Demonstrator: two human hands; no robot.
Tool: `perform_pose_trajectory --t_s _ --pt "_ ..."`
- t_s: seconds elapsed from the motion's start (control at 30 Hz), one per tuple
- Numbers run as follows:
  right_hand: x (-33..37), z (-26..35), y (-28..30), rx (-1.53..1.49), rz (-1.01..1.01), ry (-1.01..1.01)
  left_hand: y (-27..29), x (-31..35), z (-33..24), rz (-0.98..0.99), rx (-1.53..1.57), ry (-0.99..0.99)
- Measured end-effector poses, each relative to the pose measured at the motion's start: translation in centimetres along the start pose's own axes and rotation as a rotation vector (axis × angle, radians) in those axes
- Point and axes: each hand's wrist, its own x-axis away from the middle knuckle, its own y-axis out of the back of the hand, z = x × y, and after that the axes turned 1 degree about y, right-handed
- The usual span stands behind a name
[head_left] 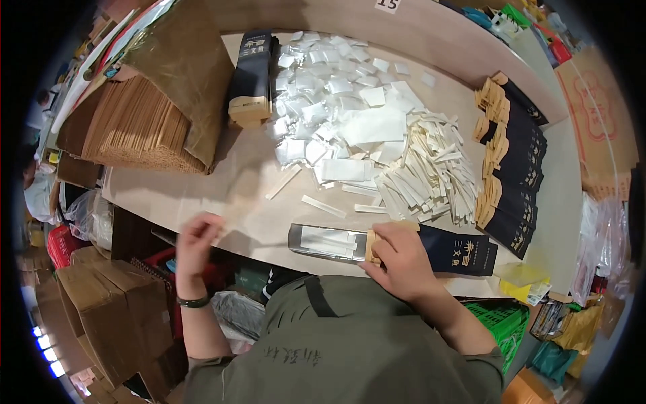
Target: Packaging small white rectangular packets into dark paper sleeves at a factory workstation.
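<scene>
Two hands are seen at the lower centre of the frame. The right hand [397, 259] is pressed, fingers curled, on the tan mouth of a dark pouch [457, 250] lying flat at the table's near edge; a silver tray [328, 242] carrying white sachets is partly slid into that mouth. The left hand [196, 241] is loosely curled at the table edge, lower left, blurred, and nothing can be seen held in it.

The tray could be jammed or its sachets spilled if the pouch mouth is squeezed flat, and the pouch could be nudged off the near edge.

The pale table [202, 195] is crowded: loose sachets [323, 101] upper centre, white strips [431, 178] right of centre, stacked pouches [511, 161] far right, brown sleeves [134, 128] upper left. Cardboard boxes [108, 316] and a green crate [505, 323] are seen below.
</scene>
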Motion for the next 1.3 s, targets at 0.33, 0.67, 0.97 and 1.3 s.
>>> perform_pose_trajectory --t_s 0.33,0.67,0.97,1.3 --pt "0.4 -0.9 -2.4 -0.003 0.108 0.102 -14.0 -1.9 -0.3 0.453 -0.425 -0.205" --pt "-0.7 -1.1 -2.4 0.011 0.103 0.007 -20.7 1.1 -2.9 0.393 -0.038 -0.015" --pt "-1.1 -3.1 4.6 -0.104 0.139 0.138 -17.7 -1.4 -4.3 0.520 -1.104 -0.584" --pt "4.4 -5.9 5.4 0.018 0.179 0.033 -22.0 1.5 -5.7 1.050 -0.313 -0.334"
